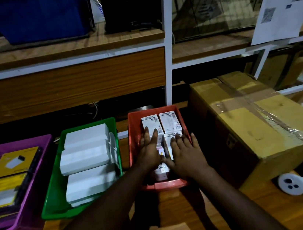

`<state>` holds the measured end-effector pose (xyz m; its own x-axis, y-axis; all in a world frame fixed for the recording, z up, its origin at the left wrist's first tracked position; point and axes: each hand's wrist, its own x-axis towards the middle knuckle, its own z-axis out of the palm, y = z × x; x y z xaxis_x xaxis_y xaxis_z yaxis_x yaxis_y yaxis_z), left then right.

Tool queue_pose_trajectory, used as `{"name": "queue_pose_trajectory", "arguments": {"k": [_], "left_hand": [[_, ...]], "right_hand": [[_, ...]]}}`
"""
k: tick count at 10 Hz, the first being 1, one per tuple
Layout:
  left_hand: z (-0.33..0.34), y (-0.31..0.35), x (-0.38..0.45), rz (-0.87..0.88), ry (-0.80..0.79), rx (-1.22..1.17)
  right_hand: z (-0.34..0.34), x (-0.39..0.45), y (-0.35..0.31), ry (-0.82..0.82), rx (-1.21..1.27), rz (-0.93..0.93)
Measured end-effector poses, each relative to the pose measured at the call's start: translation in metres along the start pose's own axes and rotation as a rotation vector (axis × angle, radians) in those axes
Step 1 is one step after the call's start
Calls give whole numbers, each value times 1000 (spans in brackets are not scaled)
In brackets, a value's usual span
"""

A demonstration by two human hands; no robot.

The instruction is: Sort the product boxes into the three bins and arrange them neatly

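Observation:
Three bins stand side by side on the wooden table. The purple bin (35, 143) at the left holds yellow and black product boxes (13, 162). In the middle, the green bin (88, 124) is filled with plain white boxes (85, 156). The red bin (136, 136) contains small white printed boxes (170, 122). My left hand (149, 149) and my right hand (187, 152) both lie flat, fingers spread, on the boxes inside the red bin. They press on the boxes and grip nothing.
A large taped cardboard carton (253, 120) stands just right of the red bin. A white handheld controller (300, 186) lies at the table's right front. Behind the bins rises a shelf unit with a blue crate (37, 18) and a black box (129, 7).

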<state>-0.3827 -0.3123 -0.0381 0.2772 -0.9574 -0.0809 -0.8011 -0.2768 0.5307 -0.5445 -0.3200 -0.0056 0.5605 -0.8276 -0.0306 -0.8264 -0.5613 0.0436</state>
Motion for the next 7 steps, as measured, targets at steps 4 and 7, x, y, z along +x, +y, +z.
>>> {"name": "queue_pose_trajectory", "arguments": {"k": [4, 7], "left_hand": [[-30, -6, 23, 225, -7, 118], [-31, 0, 19, 219, -25, 48]], "right_hand": [[-8, 2, 5, -35, -56, -18], [-8, 2, 5, 56, -3, 3]]}}
